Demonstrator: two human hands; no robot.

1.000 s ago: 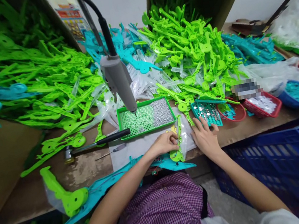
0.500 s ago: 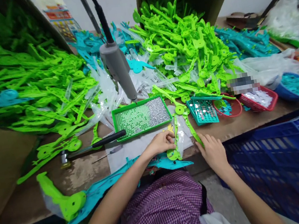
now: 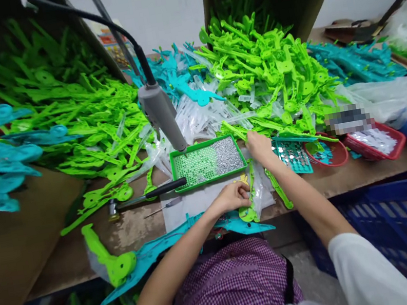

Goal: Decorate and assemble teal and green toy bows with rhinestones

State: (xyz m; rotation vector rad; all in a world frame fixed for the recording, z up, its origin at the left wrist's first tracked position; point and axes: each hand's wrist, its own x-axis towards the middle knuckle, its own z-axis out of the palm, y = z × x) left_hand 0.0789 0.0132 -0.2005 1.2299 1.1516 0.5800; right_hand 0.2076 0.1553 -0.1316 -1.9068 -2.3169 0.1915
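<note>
My left hand (image 3: 234, 197) is at the bench's front edge, its fingers curled and closed on the side of a lime-green plastic part (image 3: 248, 214) with a round disc end. A clear plastic strip (image 3: 261, 192) lies beside that part. Beneath my left wrist rests a long teal plastic piece (image 3: 245, 226). My right hand (image 3: 259, 147) reaches farther in, just right of the green screw tray (image 3: 213, 182), over some lime-green parts. Its fingertips are mostly hidden, so I cannot see whether it grips one. Below my right forearm lies another lime-green strip (image 3: 280, 190).
A grey electric screwdriver (image 3: 161, 115) hangs above the tray. A hammer (image 3: 148, 194) and a thin screwdriver (image 3: 164, 207) lie to the left. Piles of lime-green parts (image 3: 271, 68) fill the back. Small baskets, including a red basket (image 3: 396, 149), stand right, above a blue crate (image 3: 389, 215).
My right hand has left the lime-green strip near the front edge and moved forward to the parts beside the tray. My left hand stays by its part. The view has shifted slightly.
</note>
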